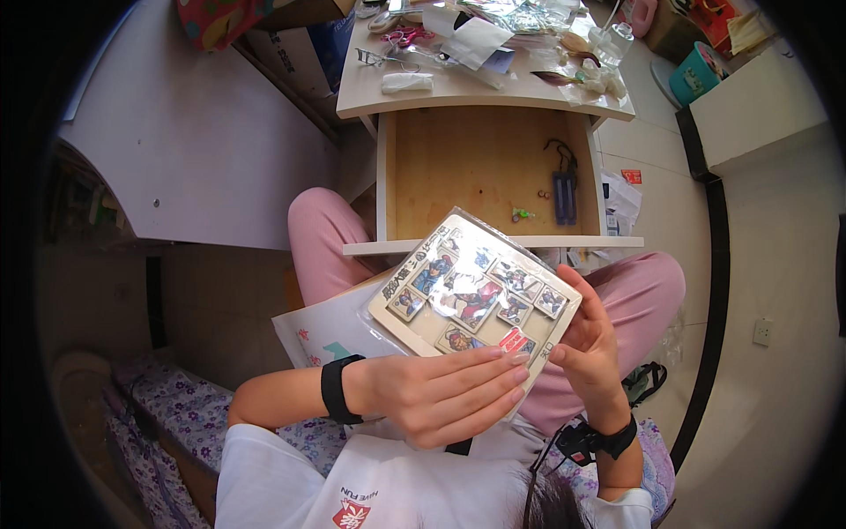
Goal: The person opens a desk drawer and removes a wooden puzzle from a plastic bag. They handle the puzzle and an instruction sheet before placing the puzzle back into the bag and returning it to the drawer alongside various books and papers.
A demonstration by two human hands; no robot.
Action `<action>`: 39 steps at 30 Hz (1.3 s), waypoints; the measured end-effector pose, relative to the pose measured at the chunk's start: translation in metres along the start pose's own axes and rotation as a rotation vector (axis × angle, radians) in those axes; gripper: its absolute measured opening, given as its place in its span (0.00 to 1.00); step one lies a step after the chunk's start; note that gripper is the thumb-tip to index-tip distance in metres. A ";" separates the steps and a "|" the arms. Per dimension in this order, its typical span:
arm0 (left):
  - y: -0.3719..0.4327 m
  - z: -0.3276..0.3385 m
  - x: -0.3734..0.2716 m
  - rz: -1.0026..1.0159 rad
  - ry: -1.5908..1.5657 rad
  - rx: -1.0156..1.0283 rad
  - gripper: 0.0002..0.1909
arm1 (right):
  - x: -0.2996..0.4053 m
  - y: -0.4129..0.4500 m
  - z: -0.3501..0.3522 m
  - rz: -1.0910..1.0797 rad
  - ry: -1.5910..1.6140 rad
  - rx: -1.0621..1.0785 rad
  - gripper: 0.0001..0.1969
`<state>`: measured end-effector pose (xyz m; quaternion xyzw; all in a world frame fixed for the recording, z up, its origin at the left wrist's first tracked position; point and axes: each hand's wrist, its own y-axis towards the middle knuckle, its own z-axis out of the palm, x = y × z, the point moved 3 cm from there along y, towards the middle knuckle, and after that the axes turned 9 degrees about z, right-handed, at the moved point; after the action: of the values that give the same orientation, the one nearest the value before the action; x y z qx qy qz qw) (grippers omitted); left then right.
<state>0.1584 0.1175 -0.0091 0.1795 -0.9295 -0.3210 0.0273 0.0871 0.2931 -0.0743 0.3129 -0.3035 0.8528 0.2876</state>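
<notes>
A wooden sliding-block puzzle in a clear plastic wrapper is tilted above my lap, its picture tiles facing up. My right hand grips its right corner, thumb on the front face and fingers around the far edge. Across the lower edge lies my left hand, fingers straight and close together over the front; its thumb is hidden. A red sticker shows just beyond those fingertips. Partly beneath the puzzle, a white printed sheet or flat packet rests on my lap.
Ahead, an open drawer holds a dark blue corded object and a small green item. Pink scissors, a white roll and plastic packets crowd the tabletop. A pale panel stands left, a teal bin far right.
</notes>
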 end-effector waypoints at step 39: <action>0.002 -0.002 0.005 -0.055 -0.006 -0.087 0.09 | 0.025 -0.013 0.004 0.154 -0.645 -0.298 0.27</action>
<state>0.1536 0.1164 -0.0065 0.2029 -0.9093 -0.3625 0.0234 0.0811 0.3058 -0.0495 0.4967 -0.5225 0.6757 0.1542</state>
